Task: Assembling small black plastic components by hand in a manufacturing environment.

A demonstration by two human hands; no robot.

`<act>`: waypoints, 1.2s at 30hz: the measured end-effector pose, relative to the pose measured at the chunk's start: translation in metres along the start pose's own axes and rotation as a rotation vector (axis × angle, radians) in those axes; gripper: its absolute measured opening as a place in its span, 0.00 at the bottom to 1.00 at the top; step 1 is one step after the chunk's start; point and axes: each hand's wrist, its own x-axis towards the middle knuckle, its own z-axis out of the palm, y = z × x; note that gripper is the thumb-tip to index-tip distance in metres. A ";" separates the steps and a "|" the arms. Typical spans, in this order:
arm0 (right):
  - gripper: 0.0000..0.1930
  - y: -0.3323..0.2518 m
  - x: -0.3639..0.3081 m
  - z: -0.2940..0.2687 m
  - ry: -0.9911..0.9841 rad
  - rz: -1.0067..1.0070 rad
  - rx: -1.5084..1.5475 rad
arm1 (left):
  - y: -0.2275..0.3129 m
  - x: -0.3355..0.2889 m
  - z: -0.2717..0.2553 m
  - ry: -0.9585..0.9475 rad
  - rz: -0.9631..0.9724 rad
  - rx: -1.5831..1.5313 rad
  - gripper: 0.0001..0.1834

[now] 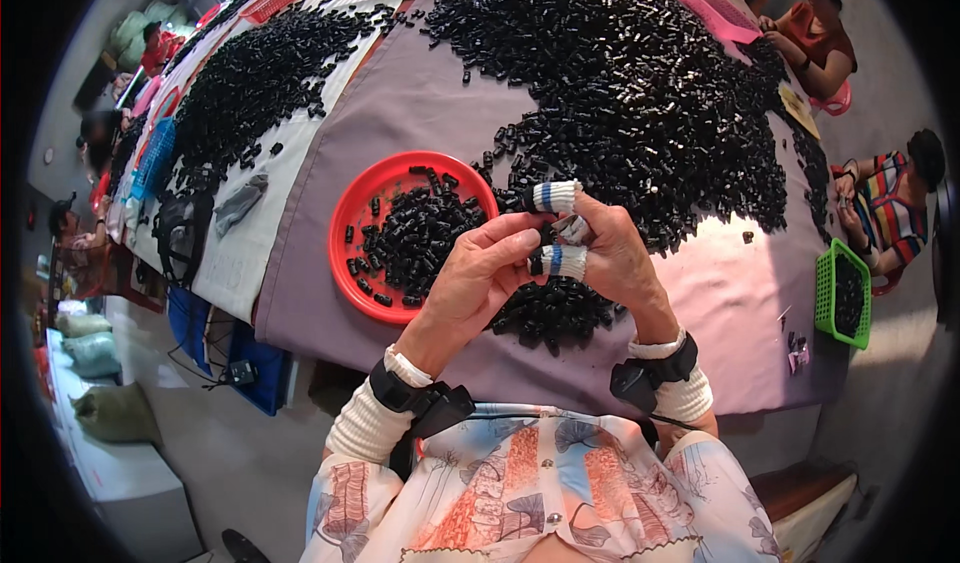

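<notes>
My left hand [470, 281] and my right hand [618, 258] meet in front of me over the table. Between their fingertips is a small black plastic piece [547, 234], mostly hidden by the fingers. Both hands are closed around it. White knitted finger sleeves [562, 261] with a blue stripe cover fingers of my right hand. Just left of my hands sits a round red tray [345, 263], holding many small black cylindrical pieces [410, 243]. A smaller heap of such pieces [552, 318] lies under my hands, joining the large pile [620, 93] beyond.
Purple-grey cloth [375, 113] covers the table. To the right stands a green basket [843, 293] of black pieces, and a pink basket [718, 11] is at the far right. Co-workers [885, 198] sit along the right side. Another pile [250, 83] lies on the left table.
</notes>
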 end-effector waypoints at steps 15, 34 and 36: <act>0.16 -0.012 -0.017 -0.014 0.083 0.018 0.024 | -0.007 -0.001 0.002 -0.189 0.022 -0.077 0.12; 0.21 -0.006 -0.007 -0.012 -0.125 0.188 -0.036 | -0.007 -0.001 0.007 -0.120 0.044 -0.279 0.12; 0.21 -0.010 -0.007 -0.011 -0.136 0.207 -0.012 | -0.006 -0.003 0.007 -0.124 0.047 -0.256 0.12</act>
